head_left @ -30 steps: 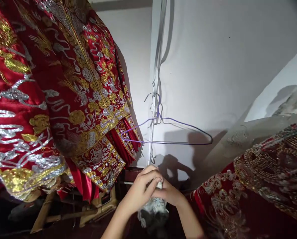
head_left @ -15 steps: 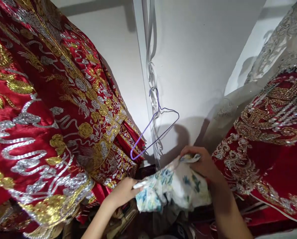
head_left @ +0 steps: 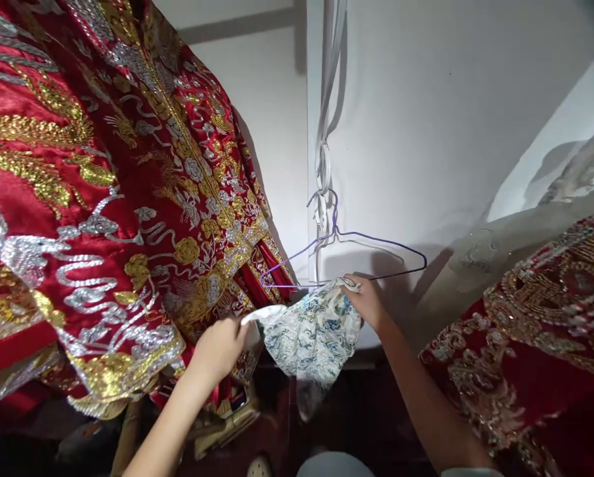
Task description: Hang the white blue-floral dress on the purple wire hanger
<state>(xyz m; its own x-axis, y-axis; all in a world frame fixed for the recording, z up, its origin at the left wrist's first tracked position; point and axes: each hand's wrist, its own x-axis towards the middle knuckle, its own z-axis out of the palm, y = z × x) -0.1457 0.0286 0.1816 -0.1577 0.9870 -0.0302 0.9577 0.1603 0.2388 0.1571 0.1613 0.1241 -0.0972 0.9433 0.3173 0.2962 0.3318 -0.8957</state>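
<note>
Stretched between my two hands is a white piece of cloth (head_left: 311, 331) with a blue and green print, sagging in the middle; its exact kind I cannot make out. My left hand (head_left: 222, 348) pinches one corner of it. The opposite upper edge is gripped by my right hand (head_left: 364, 301), close to the bottom bar of a purple wire hanger (head_left: 376, 237). That hanger hooks into a white strap (head_left: 323, 165) hanging down the wall. Whether the cloth touches the hanger's bar I cannot tell.
A red embroidered robe (head_left: 178, 172) with gold and silver work hangs on the left. Another red beaded garment (head_left: 540, 318) hangs on the right. A wooden stand (head_left: 227, 424) is low at the left, and a shoe (head_left: 260, 466) shows at the bottom.
The cloth has gone from bunched up to spread and hanging between my hands. My right hand moved left and up to the hanger. The hanger has turned to face me more broadly.
</note>
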